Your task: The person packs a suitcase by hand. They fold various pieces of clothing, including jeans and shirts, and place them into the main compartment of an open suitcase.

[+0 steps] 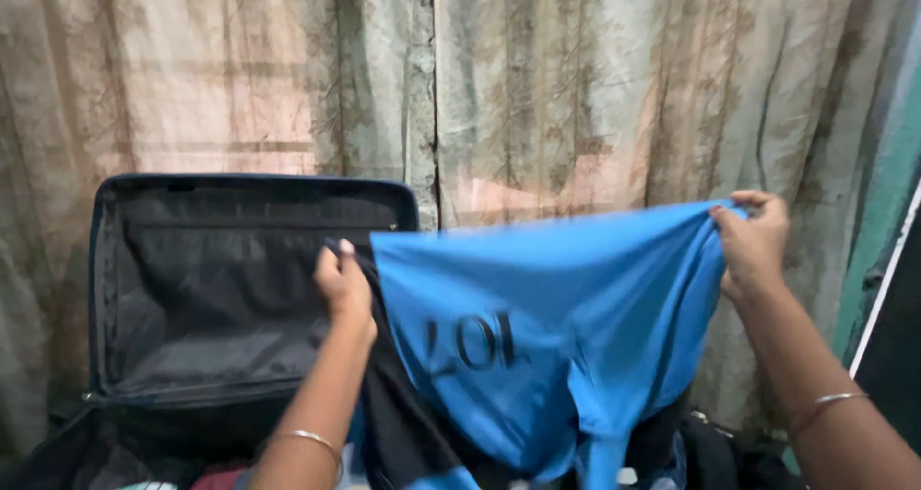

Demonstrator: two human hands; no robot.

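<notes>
So the person's got a bright blue shirt (566, 308) stretched out in the air between both hands, held up about chest high in front of the curtain. The left hand (343, 284) is pinched shut on the one top corner of the cloth, fingers curled tight around the edge, and the right hand (753, 240) has the other top corner bunched up between thumb and fingertips, a bit higher than the left one. The shirt hangs down from that top edge, with dark printing across the middle and some black fabric showing along its left side lower down. There's a thin metal bangle on each wrist.

Behind the left hand is an open dark suitcase (106, 288), its lid propped upright against the curtain (576, 87), black lining facing out. The bottom of the shirt dangles over the lower half of the case, where there's a jumble of other clothes, too dark to make out properly. The curtain itself is pale, patterned and kinda see-through, covering the whole back wall
</notes>
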